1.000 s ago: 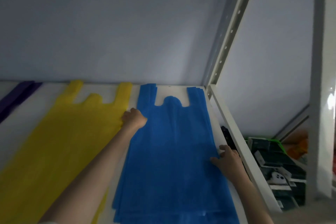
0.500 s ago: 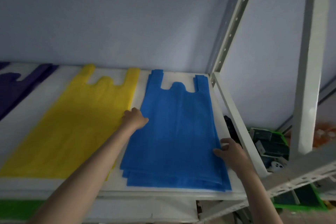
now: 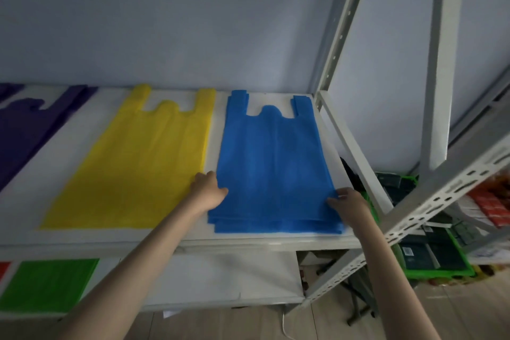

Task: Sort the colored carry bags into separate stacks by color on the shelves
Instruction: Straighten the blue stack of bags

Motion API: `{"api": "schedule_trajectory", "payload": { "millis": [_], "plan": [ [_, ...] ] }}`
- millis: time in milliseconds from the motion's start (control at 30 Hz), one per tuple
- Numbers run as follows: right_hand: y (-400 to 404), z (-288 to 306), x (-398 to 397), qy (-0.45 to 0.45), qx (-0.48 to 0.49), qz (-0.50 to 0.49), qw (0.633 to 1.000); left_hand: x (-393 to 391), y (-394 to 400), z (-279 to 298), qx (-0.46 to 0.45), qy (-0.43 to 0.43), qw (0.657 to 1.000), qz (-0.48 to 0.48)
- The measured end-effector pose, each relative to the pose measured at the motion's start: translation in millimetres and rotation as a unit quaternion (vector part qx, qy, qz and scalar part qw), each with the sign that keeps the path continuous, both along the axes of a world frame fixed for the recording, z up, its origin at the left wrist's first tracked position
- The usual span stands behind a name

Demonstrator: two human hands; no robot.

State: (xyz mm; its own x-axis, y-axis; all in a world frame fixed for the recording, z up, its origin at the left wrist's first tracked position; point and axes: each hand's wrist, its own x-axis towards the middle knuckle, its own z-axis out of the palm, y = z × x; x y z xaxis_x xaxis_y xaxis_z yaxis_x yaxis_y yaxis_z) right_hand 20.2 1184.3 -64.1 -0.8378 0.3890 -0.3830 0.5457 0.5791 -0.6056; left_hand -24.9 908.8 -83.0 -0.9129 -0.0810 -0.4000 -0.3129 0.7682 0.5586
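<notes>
Two bare hands frame a stack of blue non-woven carry bags (image 3: 271, 163) lying flat at the right end of a white metal shelf board (image 3: 110, 240), handles toward the pale grey wall (image 3: 165, 16). Just to its left, apart from it, lies a flat yellow carry bag stack (image 3: 138, 163); further left a dark purple carry bag stack (image 3: 24, 130) is cut off by the frame edge. On the lower shelf a green bag (image 3: 47, 284) shows only in part, and a sliver of red beside it cannot be identified. The left hand (image 3: 207, 192) rests against the blue stack's left edge, fingers curled loosely; whether it pinches the fabric cannot be told. The right hand (image 3: 349, 203) pinches the stack's lower right edge between thumb and fingers. Behind the slotted white upright (image 3: 438, 69), a green crate of dark packets (image 3: 430, 254) is blurred and partly hidden.
</notes>
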Motion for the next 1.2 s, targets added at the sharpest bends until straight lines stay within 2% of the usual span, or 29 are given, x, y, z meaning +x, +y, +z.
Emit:
{"api": "schedule_trajectory", "payload": {
  "millis": [167,300,367,467,533,667,767,833,933,1067,1200],
  "plan": [
    [-10,2,14,0.047,0.016,-0.046,0.998,4,-4,4,0.094,0.012,0.995,0.01],
    [-7,-10,38,0.023,0.102,-0.027,0.994,-3,4,19,0.047,0.041,0.998,0.027],
    [-8,-16,44,0.025,0.118,-0.014,0.993,-9,8,17,0.057,0.016,0.998,0.028],
    [-9,-20,44,0.041,0.1,-0.005,0.994,-14,11,14,0.076,-0.007,0.996,0.039],
    [-7,-20,46,0.051,0.075,-0.023,0.996,-7,13,21,0.056,0.0,0.998,0.025],
    [1,-20,50,0.054,0.045,-0.013,0.997,25,6,24,-0.066,0.003,0.995,-0.073],
    [1,-8,28,0.044,0.073,-0.004,0.996,53,3,22,-0.057,0.019,0.995,-0.082],
    [-1,4,1,0.041,0.075,-0.029,0.996,67,5,17,-0.067,0.057,0.993,-0.081],
    [-4,11,-35,0.03,0.092,-0.002,0.995,86,14,7,-0.076,0.118,0.984,-0.113],
    [-2,7,-61,0.01,0.108,0.017,0.994,90,20,1,-0.094,0.129,0.981,-0.114],
    [-3,8,-70,0.016,0.074,0.031,0.997,88,16,0,-0.051,0.126,0.986,-0.099]
  ]
}}
